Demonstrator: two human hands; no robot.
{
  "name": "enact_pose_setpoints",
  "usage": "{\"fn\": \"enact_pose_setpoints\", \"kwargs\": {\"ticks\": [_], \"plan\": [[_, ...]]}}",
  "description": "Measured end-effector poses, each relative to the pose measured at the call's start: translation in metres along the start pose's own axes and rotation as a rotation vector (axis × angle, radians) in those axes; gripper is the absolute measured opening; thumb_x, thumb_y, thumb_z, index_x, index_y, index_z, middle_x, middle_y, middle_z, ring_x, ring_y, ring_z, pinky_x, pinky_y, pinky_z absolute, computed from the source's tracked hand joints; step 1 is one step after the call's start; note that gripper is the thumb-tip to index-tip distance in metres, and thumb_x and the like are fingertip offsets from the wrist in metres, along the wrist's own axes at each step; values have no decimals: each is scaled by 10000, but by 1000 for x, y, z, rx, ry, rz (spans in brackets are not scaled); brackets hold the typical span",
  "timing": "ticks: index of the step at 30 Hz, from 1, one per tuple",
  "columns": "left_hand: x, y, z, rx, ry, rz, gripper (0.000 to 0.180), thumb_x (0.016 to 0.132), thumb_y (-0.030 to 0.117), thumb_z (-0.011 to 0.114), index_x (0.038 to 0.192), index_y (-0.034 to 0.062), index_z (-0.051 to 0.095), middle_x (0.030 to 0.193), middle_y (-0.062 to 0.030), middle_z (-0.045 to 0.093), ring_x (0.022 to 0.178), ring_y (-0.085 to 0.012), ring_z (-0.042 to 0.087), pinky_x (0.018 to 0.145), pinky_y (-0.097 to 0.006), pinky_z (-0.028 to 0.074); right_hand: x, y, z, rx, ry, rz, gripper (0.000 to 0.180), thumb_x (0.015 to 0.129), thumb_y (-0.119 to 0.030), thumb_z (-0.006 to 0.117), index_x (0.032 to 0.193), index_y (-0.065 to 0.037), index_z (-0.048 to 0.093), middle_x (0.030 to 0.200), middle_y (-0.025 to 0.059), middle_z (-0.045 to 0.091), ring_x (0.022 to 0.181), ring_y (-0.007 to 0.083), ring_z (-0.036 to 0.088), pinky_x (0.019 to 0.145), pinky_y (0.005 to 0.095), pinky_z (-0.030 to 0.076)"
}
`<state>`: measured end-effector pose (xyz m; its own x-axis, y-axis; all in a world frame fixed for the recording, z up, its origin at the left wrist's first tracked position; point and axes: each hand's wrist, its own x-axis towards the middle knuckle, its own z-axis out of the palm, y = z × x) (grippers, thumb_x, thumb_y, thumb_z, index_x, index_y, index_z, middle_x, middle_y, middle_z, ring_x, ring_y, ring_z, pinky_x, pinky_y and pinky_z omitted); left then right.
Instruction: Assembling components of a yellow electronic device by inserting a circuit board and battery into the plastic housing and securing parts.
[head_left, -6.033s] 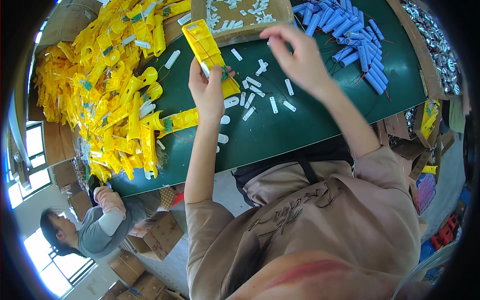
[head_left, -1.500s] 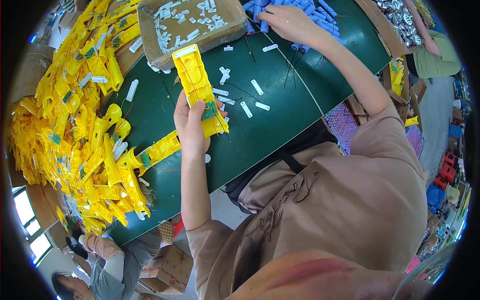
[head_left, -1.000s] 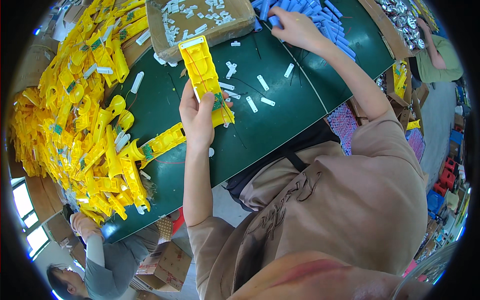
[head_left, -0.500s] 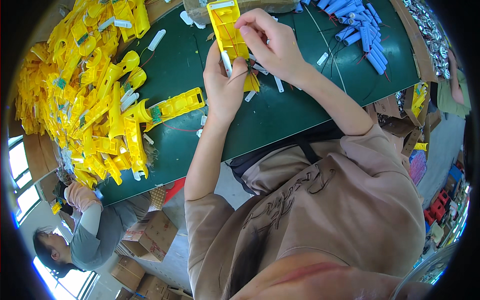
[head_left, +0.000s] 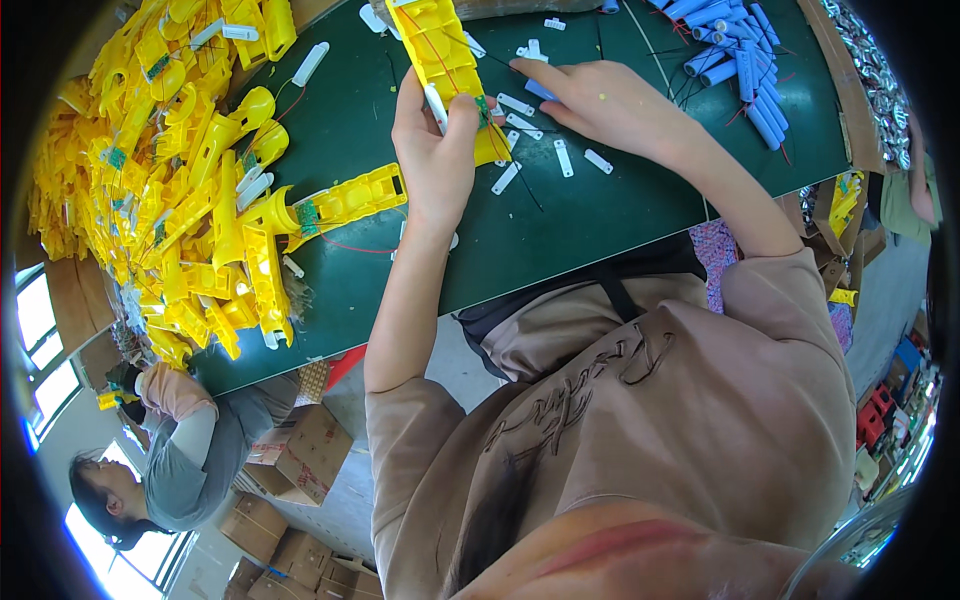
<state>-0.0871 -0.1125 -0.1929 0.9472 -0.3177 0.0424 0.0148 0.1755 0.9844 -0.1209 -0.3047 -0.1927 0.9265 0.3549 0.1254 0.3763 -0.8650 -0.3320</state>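
My left hand [head_left: 437,150] grips a yellow plastic housing [head_left: 435,45], a long trough with ribs inside. A small green circuit board [head_left: 484,111] sits at the housing's near end, by my left thumb, with thin red and black wires. A white strip [head_left: 436,106] shows along its left side, by my fingers. To the right, my right hand [head_left: 625,108] is closed around a blue cylindrical battery [head_left: 540,91], seen between forefinger and thumb; the rest is hidden. Several small white plastic strips [head_left: 563,158] lie on the table below that hand.
A large heap of yellow housings [head_left: 180,190] covers the left of the green table [head_left: 560,230]. One housing [head_left: 350,205] lies apart beside it. Blue batteries [head_left: 745,70] are piled at the far right, near metal parts [head_left: 868,80]. A co-worker [head_left: 190,450] is at lower left.
My right hand has moved away from the housing to the right, and a blue battery now shows between its fingers. My left hand and the housing have shifted slightly left and away from me.
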Motion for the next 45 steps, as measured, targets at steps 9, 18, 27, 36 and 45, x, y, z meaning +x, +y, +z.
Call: {"fn": "enact_pose_setpoints", "kwargs": {"ticks": [9, 18, 27, 36, 45], "plan": [[-3, -2, 3, 48, -42, 75, 380, 864, -25, 461, 1240, -34, 409, 1011, -103, 556, 838, -153, 604, 708, -286, 540, 19, -38, -38, 922, 272, 161, 247, 905, -102, 530, 1102, -21, 404, 721, 62, 592, 574, 78, 528, 520, 222, 406], [-3, -13, 3, 237, -19, 206, 425, 802, -22, 526, 1221, -32, 452, 987, -95, 507, 819, -142, 576, 678, -261, 509, 46, -51, -5, 844, 541, 184, 217, 928, -139, 518, 1087, -25, 424, 685, 98, 590, 559, 117, 553, 509, 263, 430], [-5, -13, 4, 389, 34, 248, 421, 781, 16, 575, 1191, -17, 481, 945, -115, 536, 827, -200, 551, 721, -307, 459, 52, -59, 7, 736, 703, 226, 188, 912, -117, 538, 1066, -26, 481, 672, 123, 572, 547, 180, 564, 525, 281, 446], [-3, -9, -2, 347, -9, 261, 391, 808, 15, 560, 1188, -38, 480, 969, -124, 534, 839, -179, 560, 712, -290, 468, 59, -58, 15, 752, 750, 146, 459, 910, -138, 535, 1313, -16, 354, 1136, 173, 502, 930, 236, 537, 800, 300, 435], [-4, 7, 7, 66, -76, 51, 446, 870, -9, 481, 1304, -16, 379, 1048, -73, 533, 842, -104, 571, 705, -235, 499, 56, -39, 7, 984, 496, 40, 573, 948, -217, 509, 1414, -35, 228, 1124, 107, 505, 951, 152, 511, 795, 259, 432]]}}
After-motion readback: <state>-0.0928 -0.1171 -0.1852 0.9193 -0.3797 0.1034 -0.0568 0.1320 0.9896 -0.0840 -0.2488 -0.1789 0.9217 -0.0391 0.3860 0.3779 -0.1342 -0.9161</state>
